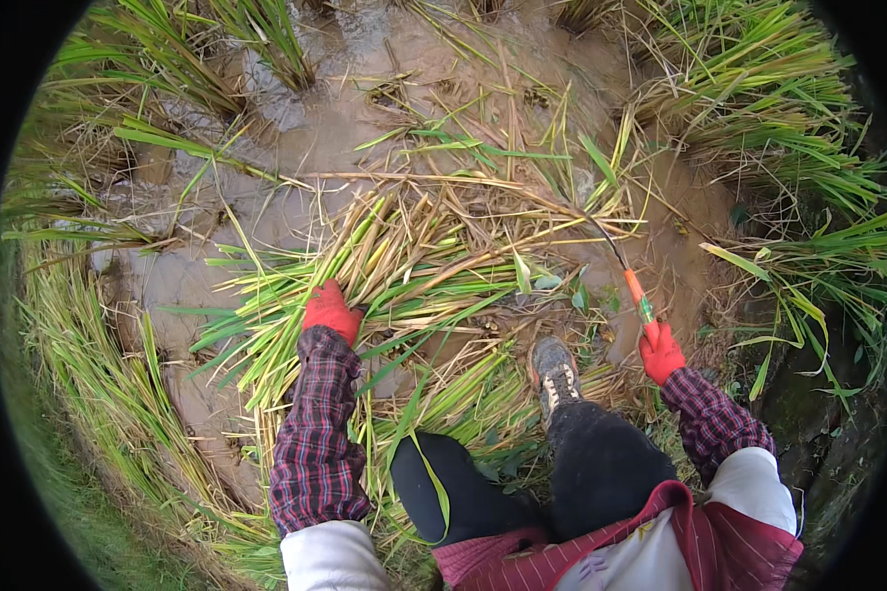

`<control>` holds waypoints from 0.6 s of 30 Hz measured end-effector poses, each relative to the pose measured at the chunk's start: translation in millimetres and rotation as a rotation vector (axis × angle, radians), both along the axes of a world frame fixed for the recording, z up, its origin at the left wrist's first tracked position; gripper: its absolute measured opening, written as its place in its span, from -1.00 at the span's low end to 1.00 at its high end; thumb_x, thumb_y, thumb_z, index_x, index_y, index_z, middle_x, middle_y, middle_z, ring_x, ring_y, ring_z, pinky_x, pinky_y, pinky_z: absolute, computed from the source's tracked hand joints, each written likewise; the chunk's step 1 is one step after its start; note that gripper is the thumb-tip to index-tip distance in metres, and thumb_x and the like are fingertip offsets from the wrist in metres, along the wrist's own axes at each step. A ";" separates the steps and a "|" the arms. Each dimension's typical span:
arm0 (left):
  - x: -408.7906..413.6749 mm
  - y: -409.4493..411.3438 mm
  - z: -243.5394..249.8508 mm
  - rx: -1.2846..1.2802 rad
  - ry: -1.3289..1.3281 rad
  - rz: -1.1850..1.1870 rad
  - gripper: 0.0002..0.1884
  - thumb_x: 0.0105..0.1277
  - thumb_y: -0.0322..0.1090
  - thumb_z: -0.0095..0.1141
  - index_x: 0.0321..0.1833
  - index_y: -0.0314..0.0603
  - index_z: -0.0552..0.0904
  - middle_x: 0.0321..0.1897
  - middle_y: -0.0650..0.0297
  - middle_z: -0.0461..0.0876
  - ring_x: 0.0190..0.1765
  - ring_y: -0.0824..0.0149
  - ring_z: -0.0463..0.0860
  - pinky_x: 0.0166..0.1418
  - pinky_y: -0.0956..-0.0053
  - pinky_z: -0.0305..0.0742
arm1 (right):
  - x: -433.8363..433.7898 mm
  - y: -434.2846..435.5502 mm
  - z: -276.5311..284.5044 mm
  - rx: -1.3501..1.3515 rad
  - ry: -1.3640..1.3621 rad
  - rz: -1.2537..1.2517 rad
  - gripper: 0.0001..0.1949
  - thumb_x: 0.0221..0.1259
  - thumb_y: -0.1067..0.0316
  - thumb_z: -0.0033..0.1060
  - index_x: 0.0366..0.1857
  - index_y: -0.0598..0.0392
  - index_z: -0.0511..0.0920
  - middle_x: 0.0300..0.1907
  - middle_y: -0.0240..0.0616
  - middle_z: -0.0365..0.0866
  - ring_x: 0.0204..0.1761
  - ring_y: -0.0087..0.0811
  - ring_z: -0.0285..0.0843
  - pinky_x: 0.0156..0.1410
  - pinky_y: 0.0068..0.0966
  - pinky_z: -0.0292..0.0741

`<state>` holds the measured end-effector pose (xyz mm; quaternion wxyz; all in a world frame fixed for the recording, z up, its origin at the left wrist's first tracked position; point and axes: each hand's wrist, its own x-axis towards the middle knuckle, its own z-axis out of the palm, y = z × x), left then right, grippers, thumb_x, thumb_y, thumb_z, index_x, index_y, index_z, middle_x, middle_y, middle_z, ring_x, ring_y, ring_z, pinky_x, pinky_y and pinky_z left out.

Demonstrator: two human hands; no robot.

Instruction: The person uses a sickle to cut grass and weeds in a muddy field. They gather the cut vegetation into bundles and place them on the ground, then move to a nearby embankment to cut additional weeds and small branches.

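Note:
My left hand (332,312), in a red glove, is closed around stalks in a bundle of cut green and straw-coloured stalks (414,258). The bundle lies on the muddy ground in front of me, its leafy stems fanning out to both sides. In my red-gloved right hand (661,353) is a sickle (638,295) with an orange handle wrapped in a green patch. Its thin dark blade (606,235) curves up and left, the far end among loose straw at the bundle's upper right. My fingers hide the lower handle.
Wet brown mud (443,81) with shallow water spreads ahead. Standing rice-like clumps (746,81) rise at the upper right, others (185,59) at the upper left. More stalks (111,369) lean at the left. My shoe (556,373) rests beside cut stalks (473,399) near my knees.

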<state>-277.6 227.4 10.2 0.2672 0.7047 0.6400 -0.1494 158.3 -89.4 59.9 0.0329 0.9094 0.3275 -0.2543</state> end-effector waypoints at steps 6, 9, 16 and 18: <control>-1.3 -0.7 -5.1 0.046 0.000 -0.045 -0.45 -0.02 -0.21 0.31 -0.01 -0.24 0.35 -0.08 -0.10 0.45 0.00 -0.10 0.49 0.05 0.14 0.41 | -33.5 -106.7 63.0 -0.158 -0.011 -0.094 -0.61 0.12 0.10 0.11 -0.07 0.04 0.30 -0.33 0.16 0.54 -0.23 0.20 0.48 -0.17 -0.02 0.41; -0.2 -0.5 -7.6 0.040 0.014 -0.049 -0.46 0.00 -0.22 0.30 -0.01 -0.24 0.35 -0.07 -0.11 0.45 0.02 -0.09 0.48 0.06 0.14 0.41 | -36.3 -94.1 71.4 -0.091 0.041 -0.147 -0.69 0.09 0.15 0.10 -0.19 0.07 0.34 -0.38 0.16 0.53 -0.27 0.20 0.48 -0.22 -0.05 0.41; 3.9 0.1 -9.2 0.029 0.054 -0.050 -0.42 -0.04 -0.21 0.34 0.01 -0.20 0.36 -0.04 -0.07 0.45 0.04 -0.07 0.48 0.09 0.17 0.42 | -40.6 -61.9 96.8 -0.034 -0.023 -0.065 -0.67 0.05 0.20 0.17 -0.13 0.05 0.39 -0.40 0.06 0.54 -0.37 0.08 0.52 -0.30 -0.12 0.42; 4.3 0.0 -9.8 0.017 0.078 -0.021 -0.41 -0.06 -0.20 0.34 0.02 -0.20 0.36 -0.03 -0.07 0.45 0.05 -0.06 0.48 0.10 0.18 0.41 | -42.5 -49.3 99.9 0.175 -0.013 0.143 -0.68 0.05 0.21 0.17 -0.15 0.06 0.38 -0.40 0.06 0.54 -0.37 0.07 0.52 -0.31 -0.12 0.42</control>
